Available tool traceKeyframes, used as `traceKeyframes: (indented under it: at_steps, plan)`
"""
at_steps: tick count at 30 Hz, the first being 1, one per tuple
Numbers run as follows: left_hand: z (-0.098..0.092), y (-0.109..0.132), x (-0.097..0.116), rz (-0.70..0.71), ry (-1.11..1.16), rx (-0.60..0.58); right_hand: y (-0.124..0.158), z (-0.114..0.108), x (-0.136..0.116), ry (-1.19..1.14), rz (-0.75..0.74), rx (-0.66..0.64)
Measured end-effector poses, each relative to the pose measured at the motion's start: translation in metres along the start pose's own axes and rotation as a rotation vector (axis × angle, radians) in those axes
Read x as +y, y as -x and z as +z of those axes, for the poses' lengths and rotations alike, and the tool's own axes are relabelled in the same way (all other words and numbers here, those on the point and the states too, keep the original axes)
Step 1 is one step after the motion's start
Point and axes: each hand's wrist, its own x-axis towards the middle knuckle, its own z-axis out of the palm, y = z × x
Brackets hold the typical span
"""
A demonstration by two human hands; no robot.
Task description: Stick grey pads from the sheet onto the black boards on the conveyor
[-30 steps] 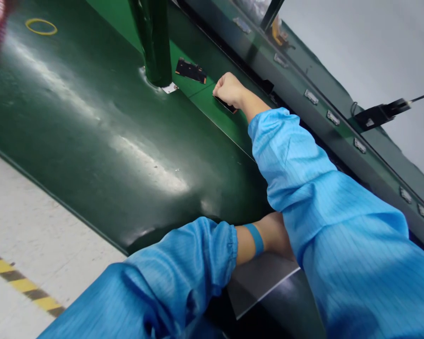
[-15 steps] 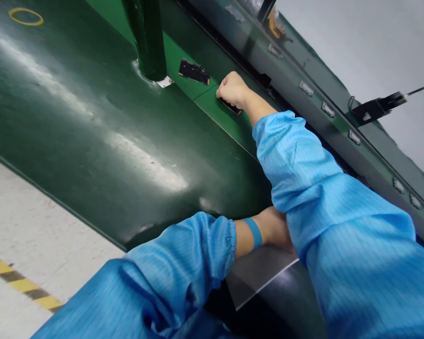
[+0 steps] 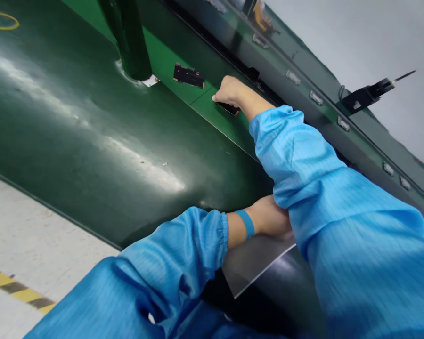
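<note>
My right hand reaches over the green strip with its fingers closed in a pinch. Just under it lies a small dark, flat part with a copper-coloured end. Whatever may be between the fingertips is too small to make out. A similar dark part rests on the strip beyond. My left hand, with a blue band at its wrist, is low and close to me. The right sleeve covers its fingers, so its grip is hidden. Below that hand is a grey sheet with a white edge.
A dark green post rises from the green bench surface. A yellow ring lies at the far left. Along the right runs a rail with metal clips and a black pen-like tool. Striped floor tape shows lower left.
The view has shifted slightly. My right hand has risen a little off the dark part, its fingertips now left of the part's end. The left hand stays by the grey sheet.
</note>
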Motion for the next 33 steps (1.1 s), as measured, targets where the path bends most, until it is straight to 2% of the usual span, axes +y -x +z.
traceKeyframes:
  at_steps: [3, 5, 9, 13, 15, 17, 20, 23, 28, 33]
  plan:
    - [0.002, -0.002, 0.001, -0.058, 0.083, -0.064, 0.033, -0.007, 0.021, -0.187, 0.014, 0.018]
    - [0.000, -0.002, 0.000, -0.133, 0.119, -0.077, 0.068, -0.010, 0.045, -0.307, -0.043, 0.053]
    - [-0.006, -0.001, -0.009, -0.247, 0.131, 0.015, 0.171, -0.005, 0.117, -0.561, -0.177, 0.109]
    - [-0.006, -0.001, -0.023, -0.406, 0.179, 0.173, 0.290, 0.030, 0.179, -0.776, -0.076, 0.293]
    - [-0.005, -0.002, -0.027, -0.485, 0.280, 0.252, 0.334, 0.056, 0.192, -0.848, -0.022, 0.326]
    - [-0.005, -0.004, -0.027, -0.548, 0.394, 0.296, 0.362, 0.080, 0.193, -0.906, 0.008, 0.357]
    - [-0.007, -0.006, -0.024, -0.615, 0.608, 0.271, 0.377, 0.098, 0.187, -0.938, 0.043, 0.459]
    - [-0.010, -0.006, -0.021, -0.676, 0.781, 0.248, 0.378, 0.099, 0.187, -0.893, 0.018, 0.537]
    - [-0.009, -0.007, -0.017, -0.704, 0.693, 0.259, 0.378, 0.097, 0.188, -0.702, -0.045, 0.642]
    - [-0.007, -0.009, -0.012, -0.652, 0.606, 0.258, 0.378, 0.101, 0.184, -0.637, -0.050, 0.600]
